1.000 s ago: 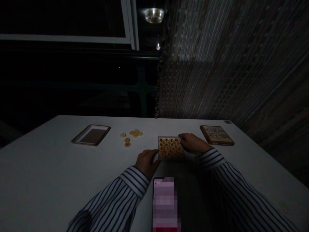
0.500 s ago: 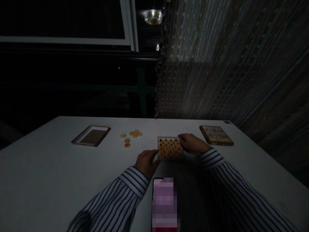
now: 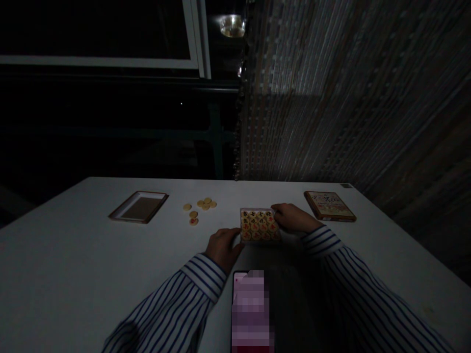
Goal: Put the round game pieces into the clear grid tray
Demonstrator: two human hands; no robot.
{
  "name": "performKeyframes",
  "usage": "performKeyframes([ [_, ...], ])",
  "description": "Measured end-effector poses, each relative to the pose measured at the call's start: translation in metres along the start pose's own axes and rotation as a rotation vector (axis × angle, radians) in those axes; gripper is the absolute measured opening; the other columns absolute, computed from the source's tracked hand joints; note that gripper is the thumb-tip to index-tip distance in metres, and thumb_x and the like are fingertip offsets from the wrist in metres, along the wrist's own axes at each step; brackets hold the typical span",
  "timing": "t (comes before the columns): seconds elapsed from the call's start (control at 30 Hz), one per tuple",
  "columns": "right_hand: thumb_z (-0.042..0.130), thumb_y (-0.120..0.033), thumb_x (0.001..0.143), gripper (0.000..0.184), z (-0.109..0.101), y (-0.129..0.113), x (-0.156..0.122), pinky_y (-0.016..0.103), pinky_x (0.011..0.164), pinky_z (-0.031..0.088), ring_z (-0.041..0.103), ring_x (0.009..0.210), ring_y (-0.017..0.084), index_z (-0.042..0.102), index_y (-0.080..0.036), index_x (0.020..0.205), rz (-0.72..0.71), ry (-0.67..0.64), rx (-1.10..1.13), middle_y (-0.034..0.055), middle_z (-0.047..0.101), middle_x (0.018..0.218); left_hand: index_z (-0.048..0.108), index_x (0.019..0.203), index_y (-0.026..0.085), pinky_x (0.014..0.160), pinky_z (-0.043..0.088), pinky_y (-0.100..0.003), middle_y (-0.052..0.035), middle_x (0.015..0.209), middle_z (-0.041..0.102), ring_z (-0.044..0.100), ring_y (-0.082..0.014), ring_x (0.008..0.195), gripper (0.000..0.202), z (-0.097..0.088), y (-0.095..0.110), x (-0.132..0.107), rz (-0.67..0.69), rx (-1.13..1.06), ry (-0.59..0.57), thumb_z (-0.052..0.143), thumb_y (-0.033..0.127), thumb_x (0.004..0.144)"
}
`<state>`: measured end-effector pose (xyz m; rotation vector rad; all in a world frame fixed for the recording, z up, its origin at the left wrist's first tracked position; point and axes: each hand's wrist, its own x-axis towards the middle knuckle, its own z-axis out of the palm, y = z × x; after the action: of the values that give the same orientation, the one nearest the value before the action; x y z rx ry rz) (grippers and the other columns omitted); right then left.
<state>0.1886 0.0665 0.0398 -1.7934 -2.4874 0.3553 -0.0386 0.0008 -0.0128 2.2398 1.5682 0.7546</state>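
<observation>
A small clear tray (image 3: 260, 241) sits in front of me, filled with rows of round Chinese chess pieces (image 3: 260, 225) marked in black and red. My left hand (image 3: 223, 247) grips the tray's left side, thumb near the front corner and fingers along the edge. At the far right corner, my right hand (image 3: 294, 217) holds the tray with its fingers bent around the edge. Left of the tray lie several loose chess pieces (image 3: 206, 203), mostly plain side up. One loose piece (image 3: 194, 221) shows a red character.
An open shallow box half (image 3: 154, 208) lies at the left of the white table (image 3: 91, 255). A box lid with printed artwork (image 3: 330, 205) lies at the right. A phone (image 3: 252, 309) with a lit, blurred screen is near me. A bead curtain (image 3: 301, 98) hangs behind the table.
</observation>
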Motion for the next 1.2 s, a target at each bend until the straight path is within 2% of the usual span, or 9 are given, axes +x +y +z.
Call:
performKeyframes([
  [0.27, 0.038, -0.018, 0.076, 0.035, 0.002, 0.003, 0.002, 0.023, 0.078, 0.037, 0.055, 0.096, 0.018, 0.056, -0.012, 0.106, -0.011, -0.001, -0.017, 0.0128, 0.060, 0.105, 0.057, 0.105, 0.020, 0.085, 0.043, -0.035, -0.0056, 0.100, 0.063, 0.055, -0.0203, 0.096, 0.036, 0.001, -0.002, -0.001, 0.011, 0.012, 0.014, 0.056, 0.025, 0.069],
  [0.53, 0.038, -0.017, 0.076, 0.038, -0.006, 0.003, -0.002, 0.024, 0.082, 0.036, 0.053, 0.100, 0.020, 0.054, -0.011, 0.110, 0.014, 0.038, -0.014, 0.0135, 0.058, 0.109, 0.058, 0.103, 0.019, 0.081, 0.045, -0.034, -0.0048, 0.096, 0.065, 0.057, -0.0200, 0.092, 0.033, -0.005, 0.009, -0.002, 0.013, 0.004, 0.067, 0.052, 0.034, 0.074],
  [0.7, 0.037, -0.020, 0.078, 0.040, -0.010, 0.000, -0.005, 0.025, 0.086, 0.034, 0.051, 0.103, 0.019, 0.050, -0.011, 0.115, 0.035, 0.121, 0.025, 0.0116, 0.056, 0.113, 0.059, 0.101, 0.015, 0.081, 0.046, -0.032, -0.0074, 0.096, 0.065, 0.058, -0.0187, 0.091, 0.035, -0.007, 0.007, -0.002, -0.031, -0.006, 0.165, 0.049, 0.038, 0.076],
  [0.97, 0.038, -0.021, 0.079, 0.035, -0.021, -0.008, -0.011, 0.023, 0.079, 0.036, 0.055, 0.093, 0.017, 0.052, -0.017, 0.111, 0.003, 0.265, 0.080, 0.0074, 0.061, 0.102, 0.061, 0.093, 0.017, 0.081, 0.047, -0.034, -0.0063, 0.093, 0.066, 0.059, -0.0181, 0.088, 0.027, -0.016, -0.003, 0.001, -0.034, -0.056, 0.315, 0.050, 0.035, 0.076],
  [1.2, 0.038, -0.022, 0.079, 0.032, -0.026, -0.010, -0.014, 0.024, 0.074, 0.037, 0.057, 0.087, 0.016, 0.055, -0.019, 0.107, -0.012, 0.366, 0.114, 0.0059, 0.063, 0.096, 0.062, 0.092, 0.016, 0.082, 0.046, -0.035, -0.0075, 0.091, 0.065, 0.059, -0.0198, 0.089, 0.030, -0.037, -0.001, 0.011, -0.029, -0.055, 0.386, 0.050, 0.038, 0.075],
])
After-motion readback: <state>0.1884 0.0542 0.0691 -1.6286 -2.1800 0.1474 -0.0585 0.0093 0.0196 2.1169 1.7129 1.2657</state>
